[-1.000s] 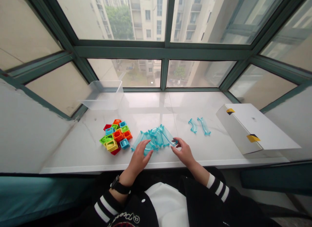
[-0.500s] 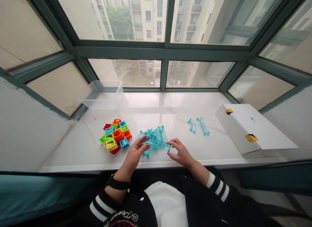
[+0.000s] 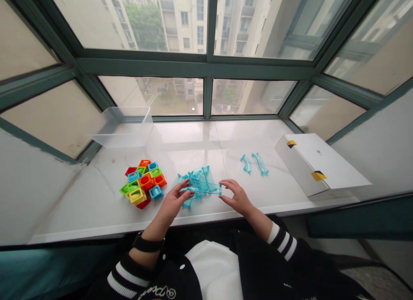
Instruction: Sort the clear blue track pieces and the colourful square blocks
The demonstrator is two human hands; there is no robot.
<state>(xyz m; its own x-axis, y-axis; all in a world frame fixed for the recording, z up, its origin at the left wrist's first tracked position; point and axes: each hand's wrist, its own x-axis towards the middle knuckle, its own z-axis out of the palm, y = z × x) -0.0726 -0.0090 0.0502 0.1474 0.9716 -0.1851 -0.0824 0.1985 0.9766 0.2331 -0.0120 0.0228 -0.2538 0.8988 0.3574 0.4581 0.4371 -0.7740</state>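
Note:
A pile of clear blue track pieces (image 3: 200, 179) lies on the white windowsill (image 3: 193, 149) in front of me. My left hand (image 3: 172, 204) pinches the left end of one straight blue track piece (image 3: 206, 189). My right hand (image 3: 237, 197) pinches its right end, so the piece is held level just above the pile. A cluster of coloured square blocks (image 3: 142, 184), orange, green, blue, yellow and red, sits to the left of my left hand.
Two separate blue track pieces (image 3: 254, 163) lie to the right. A white cardboard box (image 3: 318, 164) rests at the right end of the sill. A clear plastic tub (image 3: 124, 127) stands at the back left by the window.
Both hands went from resting on the pile to lifting one straight track piece between them. The camera view has shifted slightly, so everything sits a little further left.

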